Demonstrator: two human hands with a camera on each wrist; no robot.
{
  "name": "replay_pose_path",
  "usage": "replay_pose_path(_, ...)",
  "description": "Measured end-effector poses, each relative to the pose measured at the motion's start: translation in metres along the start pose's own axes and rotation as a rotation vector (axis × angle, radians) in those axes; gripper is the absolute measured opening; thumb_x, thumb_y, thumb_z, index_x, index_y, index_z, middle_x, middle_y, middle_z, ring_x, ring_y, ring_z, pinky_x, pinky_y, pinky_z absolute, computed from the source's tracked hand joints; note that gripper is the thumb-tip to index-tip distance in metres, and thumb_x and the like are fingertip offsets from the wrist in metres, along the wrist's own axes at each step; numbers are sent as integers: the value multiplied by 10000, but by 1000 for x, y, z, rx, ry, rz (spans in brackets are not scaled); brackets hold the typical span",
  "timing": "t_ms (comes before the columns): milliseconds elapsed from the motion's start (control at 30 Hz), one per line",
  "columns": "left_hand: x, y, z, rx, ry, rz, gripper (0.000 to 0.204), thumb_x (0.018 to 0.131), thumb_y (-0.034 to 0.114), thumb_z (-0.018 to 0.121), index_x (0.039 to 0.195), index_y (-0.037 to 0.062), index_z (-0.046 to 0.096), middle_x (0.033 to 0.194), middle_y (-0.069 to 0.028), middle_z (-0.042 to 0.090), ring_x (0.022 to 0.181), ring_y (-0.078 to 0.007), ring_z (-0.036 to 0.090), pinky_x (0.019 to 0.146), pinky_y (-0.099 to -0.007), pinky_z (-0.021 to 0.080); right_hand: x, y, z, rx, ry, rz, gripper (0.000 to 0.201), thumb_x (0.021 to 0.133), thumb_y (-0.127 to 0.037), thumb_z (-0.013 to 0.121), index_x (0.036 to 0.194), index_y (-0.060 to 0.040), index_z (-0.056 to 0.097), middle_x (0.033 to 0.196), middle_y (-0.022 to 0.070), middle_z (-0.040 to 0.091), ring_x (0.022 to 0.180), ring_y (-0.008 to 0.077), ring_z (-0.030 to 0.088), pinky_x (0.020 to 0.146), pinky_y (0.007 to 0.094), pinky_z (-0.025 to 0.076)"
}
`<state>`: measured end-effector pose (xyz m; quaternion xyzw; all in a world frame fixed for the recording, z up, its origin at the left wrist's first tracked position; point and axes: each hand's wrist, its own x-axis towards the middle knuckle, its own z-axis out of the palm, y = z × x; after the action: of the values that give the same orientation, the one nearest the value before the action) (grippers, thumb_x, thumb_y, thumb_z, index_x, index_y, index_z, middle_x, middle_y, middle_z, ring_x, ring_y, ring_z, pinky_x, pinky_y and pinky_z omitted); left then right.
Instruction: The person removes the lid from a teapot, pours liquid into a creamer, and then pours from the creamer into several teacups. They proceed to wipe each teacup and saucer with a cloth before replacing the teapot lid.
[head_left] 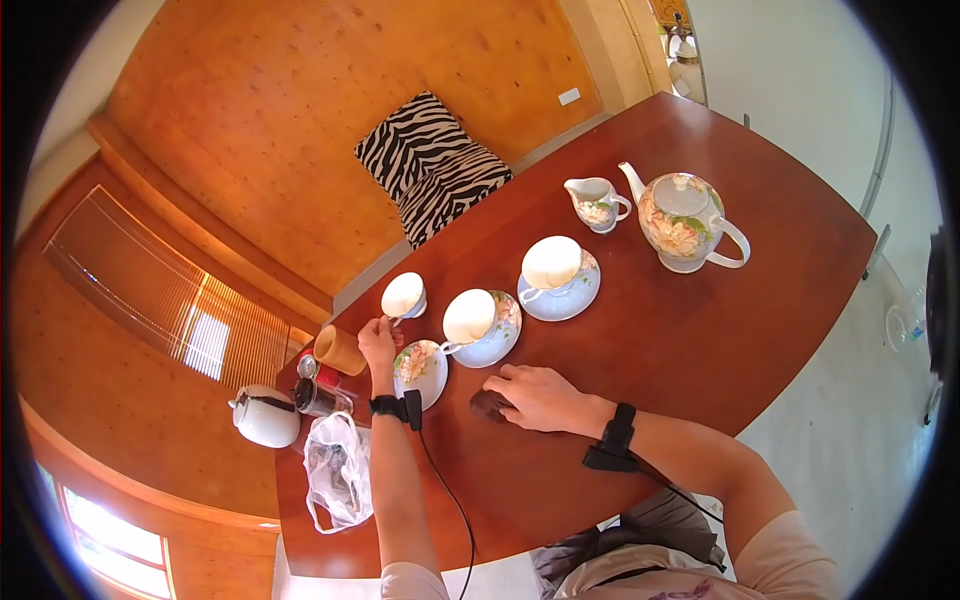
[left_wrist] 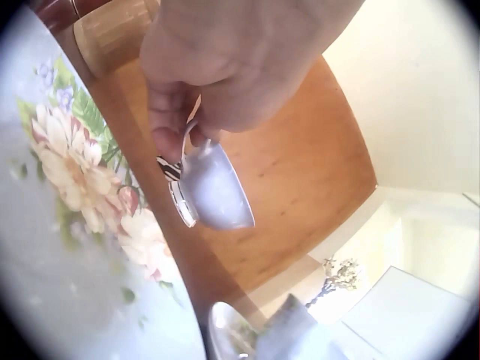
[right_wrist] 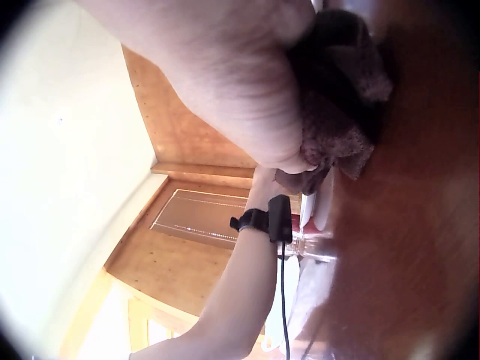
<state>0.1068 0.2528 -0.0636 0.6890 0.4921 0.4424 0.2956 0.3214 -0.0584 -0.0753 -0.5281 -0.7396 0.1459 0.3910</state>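
Note:
My left hand [head_left: 379,343] pinches the handle of a white-lined, pale blue cup [head_left: 404,296] beyond a floral saucer [head_left: 420,372]. In the left wrist view the left hand [left_wrist: 225,75] has its fingertips round the handle of that cup [left_wrist: 216,187], with the floral saucer [left_wrist: 82,225] close by. My right hand [head_left: 545,398] grips a dark brown cloth [head_left: 490,405] against the table. Seen from the right wrist, the right hand [right_wrist: 240,90] lies over the bunched cloth [right_wrist: 337,135]. Two more cups [head_left: 469,316] [head_left: 551,262] stand on blue saucers.
A teapot [head_left: 682,222] and a creamer jug [head_left: 597,205] stand at the back right of the table [head_left: 640,400]. At the left are a wooden cup [head_left: 340,350], a glass jar [head_left: 314,397], a white lidded pot [head_left: 266,417] and a plastic bag [head_left: 338,470].

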Motion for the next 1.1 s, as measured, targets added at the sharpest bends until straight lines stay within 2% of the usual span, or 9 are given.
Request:
replay_pose_path(233, -68, 1, -54, -70, 18, 33, 304, 1044, 180, 561, 857, -44, 647, 689, -100, 663, 530, -153, 633, 491, -286, 529, -1, 1, 1, -25, 0, -11, 332, 849, -147, 712, 1146, -69, 587, 985, 128, 612, 957, 341, 645, 797, 462, 531)
replay_pose_path(367, -99, -7, -68, -104, 7, -20, 305, 1044, 175, 557, 870, -60, 642, 683, -111, 659, 537, -168, 640, 489, -291, 539, 0, 0, 0, -23, 1, -16, 305, 838, -131, 703, 1112, -46, 601, 999, 157, 644, 946, 360, 655, 795, 480, 537)
replay_pose_path(433, -108, -9, -71, -51, -21, -50, 286, 1049, 181, 547, 949, -69, 646, 728, -128, 678, 569, -180, 661, 528, -291, 559, 0, -1, -1, -24, -1, -18, 306, 839, -129, 702, 1115, -46, 599, 996, 158, 643, 948, 360, 655, 796, 480, 536)
replay_pose_path(600, -116, -18, -71, -50, 2, -65, 282, 1046, 181, 545, 948, -67, 638, 738, -141, 685, 560, -186, 663, 524, -297, 564, -1, -2, -2, -35, -8, -20, 314, 842, -128, 703, 1124, -44, 594, 994, 160, 641, 953, 359, 652, 799, 479, 534)
replay_pose_path(700, -116, -23, -69, -80, 37, -70, 290, 1036, 165, 566, 868, -62, 633, 682, -122, 664, 526, -171, 647, 479, -297, 558, -1, 0, -1, -35, 2, -30, 319, 843, -132, 703, 1128, -42, 591, 997, 162, 639, 951, 361, 651, 798, 480, 534)
replay_pose_path(800, -121, -19, -69, -90, 48, -74, 288, 1038, 172, 564, 881, -60, 633, 683, -120, 667, 501, -161, 635, 465, -291, 557, -1, 2, 2, -55, -25, -16, 354, 858, -155, 716, 1175, -68, 583, 997, 132, 619, 964, 341, 644, 806, 461, 529)
replay_pose_path(900, -132, 1, -68, 40, 73, -66, 245, 1014, 153, 598, 902, -61, 633, 694, -139, 677, 549, -204, 662, 516, -318, 561, -1, 1, 2, -63, -15, -21, 356, 857, -151, 716, 1176, -68, 582, 999, 129, 618, 969, 339, 644, 807, 462, 530)
replay_pose_path(967, -139, 11, -66, 476, 317, 368, 176, 969, 117, 644, 947, -58, 643, 775, -170, 694, 661, -262, 688, 601, -360, 558, -1, 1, 1, -50, -3, -32, 321, 839, -135, 705, 1124, -37, 592, 996, 166, 638, 939, 365, 653, 790, 482, 538)
replay_pose_path(1100, -158, 68, -47, 600, 365, 448, 132, 923, 74, 676, 965, -50, 662, 874, -186, 698, 765, -298, 688, 661, -380, 541, -1, 1, 2, -53, -11, -34, 329, 839, -133, 705, 1132, -35, 593, 1006, 168, 637, 944, 365, 652, 793, 481, 541)
